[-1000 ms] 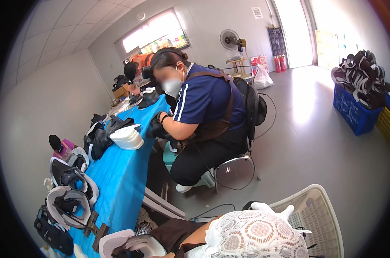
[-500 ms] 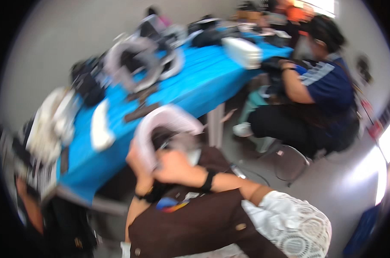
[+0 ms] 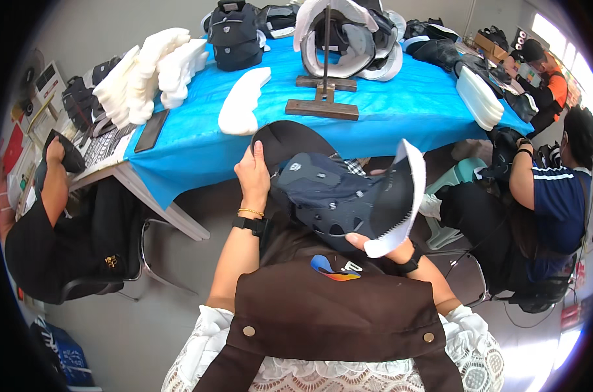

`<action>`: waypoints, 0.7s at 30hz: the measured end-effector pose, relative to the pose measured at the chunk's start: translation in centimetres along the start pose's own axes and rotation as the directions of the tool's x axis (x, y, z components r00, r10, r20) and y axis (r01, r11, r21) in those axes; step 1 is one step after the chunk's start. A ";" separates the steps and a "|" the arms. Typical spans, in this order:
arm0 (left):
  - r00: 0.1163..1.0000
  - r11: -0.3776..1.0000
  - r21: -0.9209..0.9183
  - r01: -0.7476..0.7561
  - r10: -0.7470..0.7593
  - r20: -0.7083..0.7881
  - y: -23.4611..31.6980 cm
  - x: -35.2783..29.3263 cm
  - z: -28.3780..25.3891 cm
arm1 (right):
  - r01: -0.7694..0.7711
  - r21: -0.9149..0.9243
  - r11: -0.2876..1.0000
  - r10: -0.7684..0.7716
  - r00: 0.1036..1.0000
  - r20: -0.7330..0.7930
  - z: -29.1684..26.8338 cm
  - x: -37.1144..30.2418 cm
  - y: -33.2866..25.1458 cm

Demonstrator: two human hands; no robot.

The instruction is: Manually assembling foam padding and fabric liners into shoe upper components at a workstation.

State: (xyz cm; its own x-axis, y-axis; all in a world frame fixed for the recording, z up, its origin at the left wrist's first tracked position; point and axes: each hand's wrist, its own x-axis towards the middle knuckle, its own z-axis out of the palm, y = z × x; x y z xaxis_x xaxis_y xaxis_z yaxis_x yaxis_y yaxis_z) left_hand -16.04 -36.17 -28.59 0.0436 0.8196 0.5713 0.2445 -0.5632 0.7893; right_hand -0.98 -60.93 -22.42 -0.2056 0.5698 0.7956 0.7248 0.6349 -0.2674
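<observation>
In front of my brown apron I hold a dark navy backpack (image 3: 316,193), its pocketed outer face up and its side panels spread. My left hand (image 3: 254,175) is closed on the curved black panel (image 3: 290,135) at its left, thumb on top. On the opposite side, my right hand (image 3: 401,253) grips the lower end of a white-backed panel (image 3: 406,199) with a jagged inner edge. The thumb rests on the navy fabric; most of the right fingers are hidden behind the panel.
A blue-covered table (image 3: 192,147) stands ahead, bearing a wooden stand (image 3: 322,110) with an upright rod, white foam pieces (image 3: 146,72), white-lined bag shells (image 3: 348,65) and dark backpacks (image 3: 234,39). Seated people flank me: a black sleeve (image 3: 32,222) left, a navy shirt (image 3: 558,209) right.
The backpack has turned from showing its white lining to showing its navy outside. My hands, close together before, are now apart on opposite sides. The view has swung and steadied.
</observation>
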 end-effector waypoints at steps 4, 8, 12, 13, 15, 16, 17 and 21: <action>0.996 0.996 -0.046 0.079 -0.077 0.032 -0.1 0.2 0.1 | -0.708 0.355 0.611 0.709 0.689 0.153 -0.6 -2.7 -2.1; 0.862 0.809 -0.371 0.455 -0.297 0.410 0.1 0.0 1.2 | -0.598 0.756 0.267 0.815 0.558 0.154 0.0 -3.9 -0.8; 0.629 0.216 -0.591 0.777 -0.290 0.721 0.0 -1.9 -0.2 | -0.536 0.772 0.340 0.811 0.583 0.047 -0.9 -2.7 -1.0; 0.555 0.142 -0.540 0.830 -0.315 0.770 -0.9 -2.4 -0.8 | -0.479 0.789 0.385 0.800 0.599 -0.027 -1.0 -2.8 -0.3; 0.550 0.191 -0.520 0.832 -0.169 0.818 -1.5 -4.5 -1.9 | -0.355 0.817 0.455 0.784 0.595 -0.178 -0.9 -2.3 0.4; 0.522 0.242 -0.501 0.831 -0.025 0.853 -0.4 -5.3 -2.5 | -0.357 0.810 0.465 0.781 0.596 -0.186 -1.0 -2.9 0.9; 0.547 0.379 -0.517 0.767 0.034 0.836 0.9 -6.0 -2.5 | -0.348 0.835 0.427 0.813 0.552 -0.185 -0.9 -3.9 1.7; 0.583 0.565 -0.482 0.670 0.000 0.812 6.0 -7.1 -3.4 | -0.308 0.875 0.373 0.877 0.426 -0.224 -0.1 -1.8 0.5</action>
State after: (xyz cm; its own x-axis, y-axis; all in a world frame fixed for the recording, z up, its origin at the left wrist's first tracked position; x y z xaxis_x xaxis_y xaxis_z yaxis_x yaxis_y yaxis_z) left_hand -18.20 -45.76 -27.17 0.8121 0.5637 0.1505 -0.2992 0.1808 0.9369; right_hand -0.23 -61.69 -23.94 0.6952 0.6823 0.2262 -0.2413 0.5179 -0.8207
